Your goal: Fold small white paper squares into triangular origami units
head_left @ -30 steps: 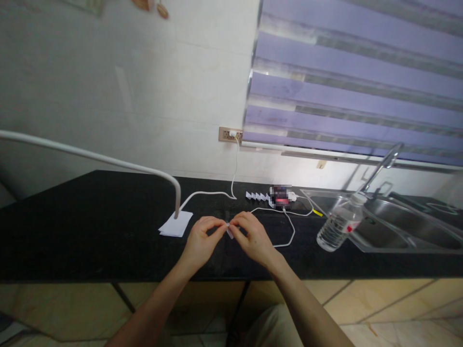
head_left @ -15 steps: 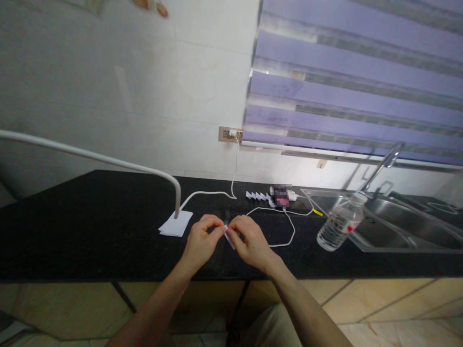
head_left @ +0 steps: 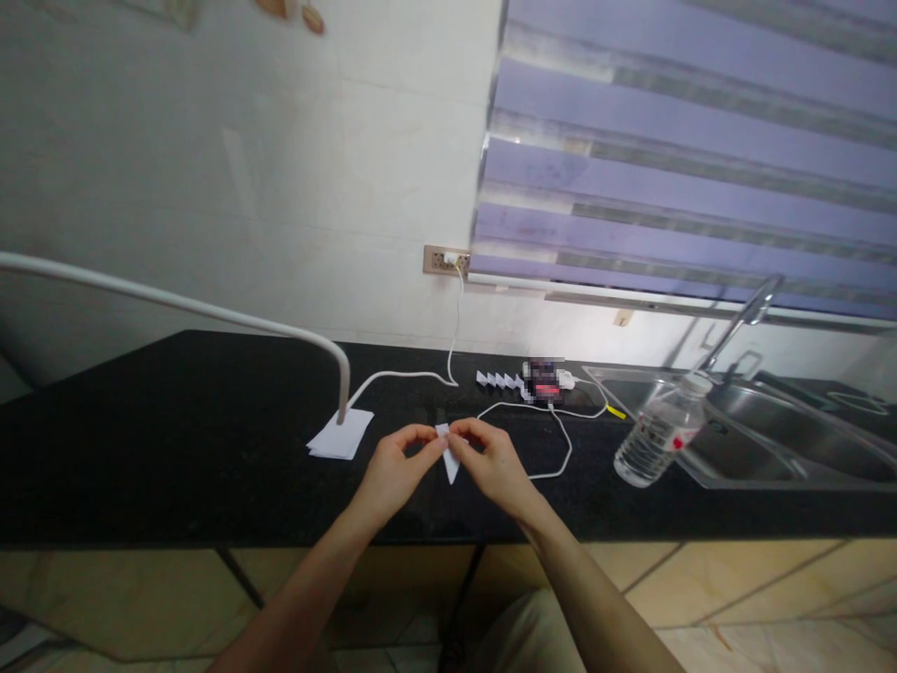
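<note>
A pale tiled wall (head_left: 280, 168) and a striped purple blind (head_left: 665, 140) are seen behind a long black surface (head_left: 175, 486), whose back edge is met by the wall. Toward its right end a steel sink (head_left: 757, 449) is let in, and a clear bottle (head_left: 651, 439) is stood beside the sink's left side. Between the surface's left edge and a small stack of white paper (head_left: 354, 435), a wide stretch of black top is offered for movement; a narrower stretch, partly taken up by a white cord (head_left: 567, 449), is left between the middle and the bottle. Near the back edge, small folded papers (head_left: 499, 380) are lined up just beside a pixelated device (head_left: 543, 383).

Near the middle of the front edge, a small paper piece (head_left: 451, 465) is held; whether the surface is touched by it cannot be told. It is white and narrow, blunt at the top and tapered to a point directed at the front edge. Its upper part is pinched between thumb and fingers by both the left hand (head_left: 399, 472) and the right hand (head_left: 494, 467).
</note>
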### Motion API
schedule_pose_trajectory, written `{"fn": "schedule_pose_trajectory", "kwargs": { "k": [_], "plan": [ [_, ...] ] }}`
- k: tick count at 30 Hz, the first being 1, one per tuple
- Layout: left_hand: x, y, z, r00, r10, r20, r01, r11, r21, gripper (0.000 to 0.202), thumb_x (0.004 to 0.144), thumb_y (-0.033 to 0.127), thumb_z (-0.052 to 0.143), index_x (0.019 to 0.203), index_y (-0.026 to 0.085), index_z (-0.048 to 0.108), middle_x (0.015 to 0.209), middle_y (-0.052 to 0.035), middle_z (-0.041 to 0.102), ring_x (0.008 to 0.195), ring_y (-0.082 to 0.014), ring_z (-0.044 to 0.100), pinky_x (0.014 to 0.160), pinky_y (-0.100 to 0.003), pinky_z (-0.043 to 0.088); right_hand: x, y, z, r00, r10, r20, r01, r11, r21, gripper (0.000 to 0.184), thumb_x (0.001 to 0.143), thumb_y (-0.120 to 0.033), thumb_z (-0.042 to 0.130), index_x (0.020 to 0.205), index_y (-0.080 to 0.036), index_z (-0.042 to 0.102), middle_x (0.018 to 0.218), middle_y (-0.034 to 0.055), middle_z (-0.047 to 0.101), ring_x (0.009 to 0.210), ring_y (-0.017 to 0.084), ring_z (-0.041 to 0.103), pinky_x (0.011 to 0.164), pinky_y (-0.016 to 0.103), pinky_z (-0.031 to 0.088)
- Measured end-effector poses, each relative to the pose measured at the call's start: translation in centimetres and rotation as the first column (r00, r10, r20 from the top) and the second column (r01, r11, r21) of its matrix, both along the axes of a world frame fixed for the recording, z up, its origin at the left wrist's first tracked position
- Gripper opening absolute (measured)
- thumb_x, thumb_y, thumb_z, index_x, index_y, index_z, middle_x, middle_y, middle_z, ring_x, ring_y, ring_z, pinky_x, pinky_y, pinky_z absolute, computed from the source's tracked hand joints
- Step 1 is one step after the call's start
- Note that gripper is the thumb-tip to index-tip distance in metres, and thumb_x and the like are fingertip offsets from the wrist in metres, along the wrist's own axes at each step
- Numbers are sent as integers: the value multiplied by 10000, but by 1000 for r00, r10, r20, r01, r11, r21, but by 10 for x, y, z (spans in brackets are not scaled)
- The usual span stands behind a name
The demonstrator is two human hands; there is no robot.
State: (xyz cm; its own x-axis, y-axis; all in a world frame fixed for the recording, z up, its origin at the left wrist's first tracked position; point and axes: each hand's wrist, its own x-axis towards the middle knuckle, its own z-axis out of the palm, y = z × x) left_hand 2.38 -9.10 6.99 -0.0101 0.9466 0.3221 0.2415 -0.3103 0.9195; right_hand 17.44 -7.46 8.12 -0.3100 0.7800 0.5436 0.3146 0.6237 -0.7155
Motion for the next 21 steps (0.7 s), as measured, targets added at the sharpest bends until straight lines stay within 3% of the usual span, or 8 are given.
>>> {"fn": "schedule_pose_trajectory", "kwargs": {
  "k": [4, 9, 21],
  "plan": [
    [3, -5, 2, 996, -54, -64, 53, 998, -13, 213, 750, 337, 532, 731, 169, 661, 710, -6, 664, 680, -151, 591, 639, -245, 450, -1, 0, 3, 998, -6, -56, 7, 1000, 24, 88, 774, -210, 548, 719, -171, 604, 756, 13, 573, 721, 128, 535, 660, 240, 418],
    [2, -8, 10, 976, -3, -217, 11, 999, 38, 193, 730, 291, 538, 702, 168, 685, 712, -15, 679, 692, -164, 595, 649, -245, 441, -2, 1, 7, 999, 29, -37, -32, 996, -85, 124, 774, -236, 541, 716, -166, 625, 683, 1, 570, 648, 119, 518, 607, 233, 399],
    [1, -11, 7, 990, -3, -142, 4, 1000, 12, 235, 756, 324, 506, 830, 174, 672, 827, -27, 680, 790, -170, 596, 738, -267, 434, -5, 9, -3, 943, -91, -319, 6, 966, -257, 237, 726, -380, 576, 723, -148, 618, 621, -6, 552, 559, 105, 472, 527, 219, 370]
  ]
}}
